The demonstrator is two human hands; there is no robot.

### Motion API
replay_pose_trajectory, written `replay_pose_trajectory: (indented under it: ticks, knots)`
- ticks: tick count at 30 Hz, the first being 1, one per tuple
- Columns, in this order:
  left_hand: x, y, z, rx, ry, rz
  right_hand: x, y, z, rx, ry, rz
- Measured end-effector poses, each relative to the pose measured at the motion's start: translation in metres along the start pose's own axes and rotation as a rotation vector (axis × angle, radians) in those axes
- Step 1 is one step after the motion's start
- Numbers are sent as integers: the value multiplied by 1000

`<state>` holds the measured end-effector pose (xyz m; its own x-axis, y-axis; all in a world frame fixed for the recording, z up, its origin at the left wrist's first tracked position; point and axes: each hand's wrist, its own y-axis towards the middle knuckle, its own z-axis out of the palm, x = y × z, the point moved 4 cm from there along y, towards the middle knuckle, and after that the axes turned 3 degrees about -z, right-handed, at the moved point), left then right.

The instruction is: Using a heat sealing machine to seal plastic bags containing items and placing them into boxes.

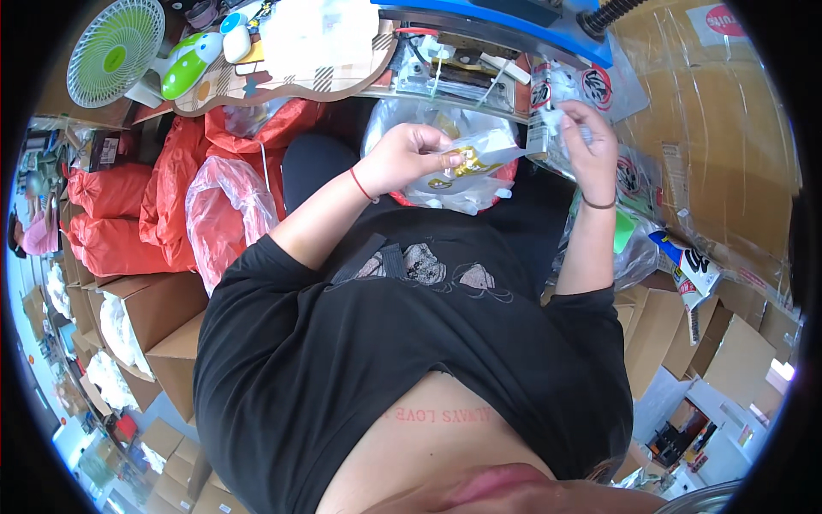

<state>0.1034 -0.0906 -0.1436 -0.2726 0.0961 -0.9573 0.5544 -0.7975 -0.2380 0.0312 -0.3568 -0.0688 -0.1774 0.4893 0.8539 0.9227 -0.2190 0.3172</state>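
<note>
My left hand [409, 157] pinches a small clear plastic packet [479, 154] with a yellow item inside, holding it in front of my chest. My right hand [586, 141] grips the other end of the same packet, fingers curled around its clear flap near a printed pouch [541, 103]. Below both hands sits an open clear bag [454, 193] filled with more small packets, resting on my lap.
A blue-topped machine [505, 26] stands on the table ahead. A green desk fan [116, 47] is at the far left. Red bags [171, 197] and a clear bag [227, 214] pile up on my left above open cardboard boxes [158, 317]. A large carton [719, 146] stands to the right.
</note>
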Motion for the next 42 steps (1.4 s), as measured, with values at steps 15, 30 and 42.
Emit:
replay_pose_trajectory:
  ticks: [15, 30, 42]
  knots:
    - [-6, 2, 48, 215, -394, -94, 43, 1, 4, 341, 62, -106]
    - [1, 9, 45, 190, -253, -87, 47, 9, -8, 362, 56, -47]
    - [5, 7, 56, 174, -341, -194, 47, 11, -8, 589, -69, -93]
